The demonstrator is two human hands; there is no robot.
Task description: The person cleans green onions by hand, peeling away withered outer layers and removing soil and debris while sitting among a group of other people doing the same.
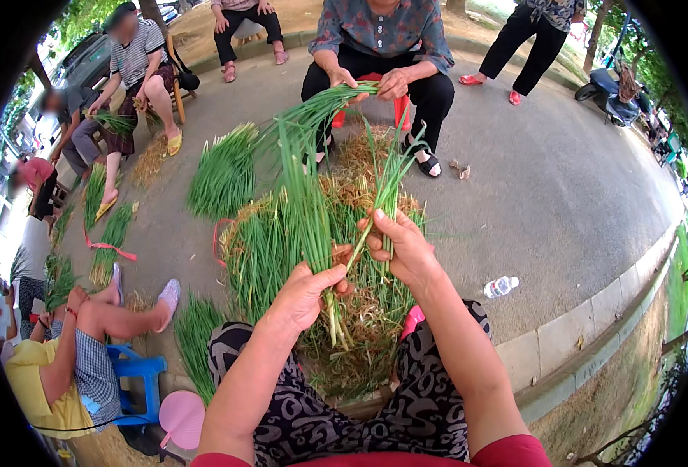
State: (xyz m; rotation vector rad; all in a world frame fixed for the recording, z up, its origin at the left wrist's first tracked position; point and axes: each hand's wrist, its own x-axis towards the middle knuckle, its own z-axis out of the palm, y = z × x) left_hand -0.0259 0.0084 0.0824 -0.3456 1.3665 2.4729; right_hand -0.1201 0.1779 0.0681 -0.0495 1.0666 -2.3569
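My left hand [305,296] is closed round a thick bunch of long green chives [305,218], their pale root ends sticking out below the fist. Closed on a smaller bunch of chives [391,183], my right hand [403,247] is just right of and slightly farther away than the left. A single pale stalk [361,243] slants between the fingers of both hands. Beneath them lies a large heap of chives [254,261], with dry brown trimmings [367,331] over its near and right side.
Opposite, a person on a red stool [401,110] holds another chive bunch [321,105]. More chives [224,173] lie at the left. A clear plastic bottle [501,286] rests at the right, by the curb [562,342]. Near left are a blue stool [143,377] and a pink fan [182,419].
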